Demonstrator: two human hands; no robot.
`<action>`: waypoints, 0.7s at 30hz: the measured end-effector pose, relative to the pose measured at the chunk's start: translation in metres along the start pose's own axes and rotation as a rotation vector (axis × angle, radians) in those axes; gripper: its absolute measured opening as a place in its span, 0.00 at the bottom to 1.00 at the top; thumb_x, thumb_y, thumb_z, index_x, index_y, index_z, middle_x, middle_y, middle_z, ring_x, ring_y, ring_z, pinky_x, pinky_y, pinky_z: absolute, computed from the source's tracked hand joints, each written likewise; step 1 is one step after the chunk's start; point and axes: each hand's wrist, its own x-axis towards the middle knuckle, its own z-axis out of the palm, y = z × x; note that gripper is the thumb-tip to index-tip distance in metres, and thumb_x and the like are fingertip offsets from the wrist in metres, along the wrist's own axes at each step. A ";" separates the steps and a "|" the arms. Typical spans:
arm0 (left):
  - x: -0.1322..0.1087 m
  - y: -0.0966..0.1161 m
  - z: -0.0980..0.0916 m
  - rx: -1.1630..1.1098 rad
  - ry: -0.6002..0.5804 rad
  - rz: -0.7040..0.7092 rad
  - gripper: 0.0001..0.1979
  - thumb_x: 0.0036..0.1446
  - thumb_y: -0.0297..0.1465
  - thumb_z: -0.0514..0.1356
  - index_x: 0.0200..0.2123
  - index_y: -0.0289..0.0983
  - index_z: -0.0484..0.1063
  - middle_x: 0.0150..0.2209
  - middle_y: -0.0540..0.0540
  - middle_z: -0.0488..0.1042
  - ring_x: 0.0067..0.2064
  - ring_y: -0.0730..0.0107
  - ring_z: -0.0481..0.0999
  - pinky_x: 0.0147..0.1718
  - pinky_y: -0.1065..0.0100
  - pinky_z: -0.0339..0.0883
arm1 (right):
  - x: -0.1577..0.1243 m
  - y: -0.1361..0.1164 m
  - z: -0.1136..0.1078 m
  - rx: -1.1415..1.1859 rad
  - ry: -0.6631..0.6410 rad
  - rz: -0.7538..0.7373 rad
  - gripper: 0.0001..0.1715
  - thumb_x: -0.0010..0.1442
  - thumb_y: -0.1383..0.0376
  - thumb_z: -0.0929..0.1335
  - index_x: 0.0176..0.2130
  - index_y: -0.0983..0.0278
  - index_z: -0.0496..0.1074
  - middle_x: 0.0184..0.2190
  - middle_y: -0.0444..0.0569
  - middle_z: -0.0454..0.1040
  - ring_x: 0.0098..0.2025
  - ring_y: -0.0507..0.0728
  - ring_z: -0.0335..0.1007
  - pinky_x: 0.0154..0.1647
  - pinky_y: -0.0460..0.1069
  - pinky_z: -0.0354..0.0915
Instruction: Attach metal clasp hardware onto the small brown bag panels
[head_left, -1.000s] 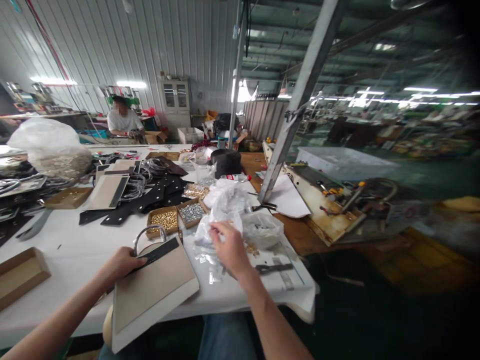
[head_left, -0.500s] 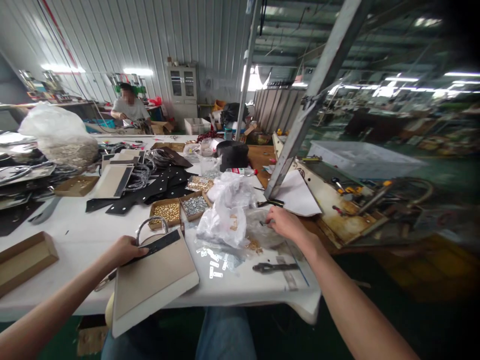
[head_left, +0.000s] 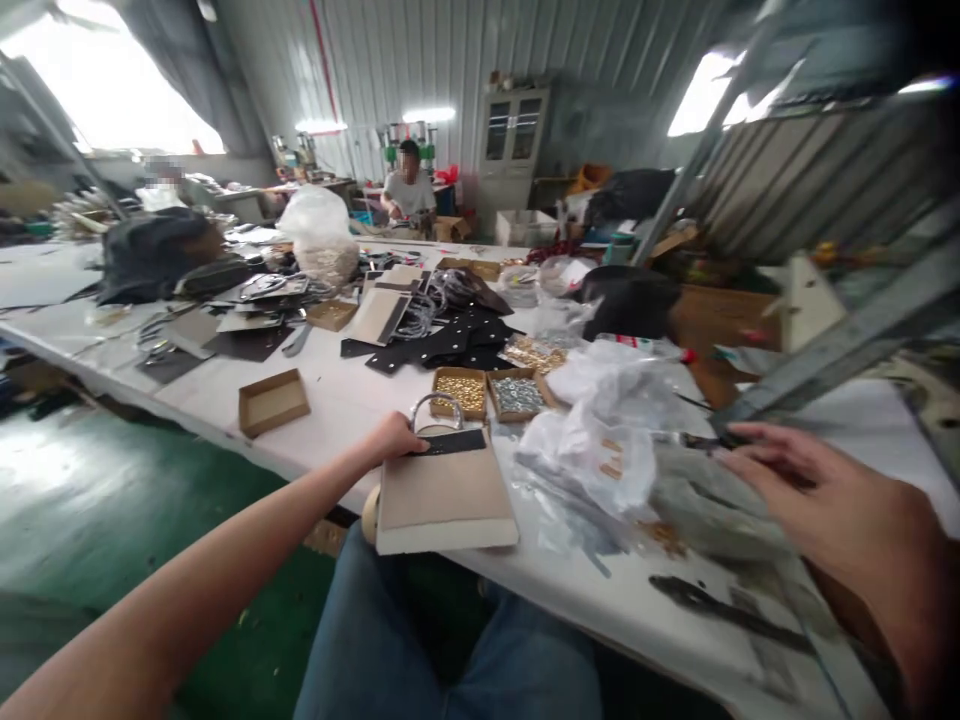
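Note:
My left hand (head_left: 395,438) rests on the top left corner of a tan bag panel (head_left: 442,495), fingers curled over its black strip (head_left: 452,442) beside a metal ring handle (head_left: 436,405). The panel lies flat and juts over the table's near edge above my lap. My right hand (head_left: 817,490) hovers at the right, fingers stretched out over a clear plastic bag (head_left: 705,495); motion blurs it, and nothing shows in it. Crumpled white plastic bags (head_left: 600,440) lie between the two hands.
Two small boxes of gold (head_left: 460,391) and silver fittings (head_left: 516,393) stand behind the panel. An empty cardboard tray (head_left: 274,402) sits left. Black straps (head_left: 442,345) and more panels lie farther back. A black tool (head_left: 701,598) lies near the front edge. A person (head_left: 407,190) sits far back.
The camera has swung left, so the table now runs diagonally. My right hand went from the white bags out to the right side. The left hand stayed on the panel.

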 end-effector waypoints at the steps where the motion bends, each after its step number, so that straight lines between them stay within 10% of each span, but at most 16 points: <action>1: 0.001 -0.002 -0.001 -0.001 0.012 -0.014 0.18 0.45 0.43 0.76 0.30 0.36 0.80 0.32 0.41 0.83 0.34 0.59 0.80 0.33 0.65 0.64 | -0.005 -0.021 0.012 -0.010 -0.040 -0.050 0.23 0.58 0.31 0.76 0.47 0.35 0.84 0.42 0.62 0.84 0.39 0.74 0.78 0.52 0.77 0.65; 7: -0.007 -0.006 -0.002 -0.001 0.044 -0.044 0.21 0.46 0.46 0.76 0.35 0.35 0.83 0.39 0.32 0.86 0.39 0.50 0.84 0.35 0.62 0.69 | -0.040 -0.144 0.157 0.224 -0.743 -0.275 0.18 0.67 0.42 0.74 0.42 0.50 0.85 0.43 0.52 0.85 0.43 0.66 0.80 0.46 0.61 0.75; 12: -0.013 -0.007 0.001 0.073 0.073 -0.067 0.23 0.50 0.49 0.73 0.42 0.37 0.84 0.43 0.34 0.87 0.43 0.47 0.86 0.37 0.61 0.72 | -0.043 -0.172 0.276 0.212 -1.111 -0.310 0.11 0.62 0.57 0.75 0.40 0.59 0.87 0.39 0.47 0.86 0.41 0.61 0.80 0.44 0.53 0.70; 21: -0.007 -0.022 0.002 0.029 0.058 -0.030 0.26 0.53 0.49 0.72 0.46 0.35 0.84 0.46 0.33 0.88 0.45 0.47 0.87 0.35 0.63 0.72 | -0.033 -0.161 0.334 0.130 -1.201 -0.251 0.13 0.59 0.57 0.76 0.41 0.60 0.89 0.36 0.47 0.87 0.40 0.61 0.81 0.43 0.52 0.71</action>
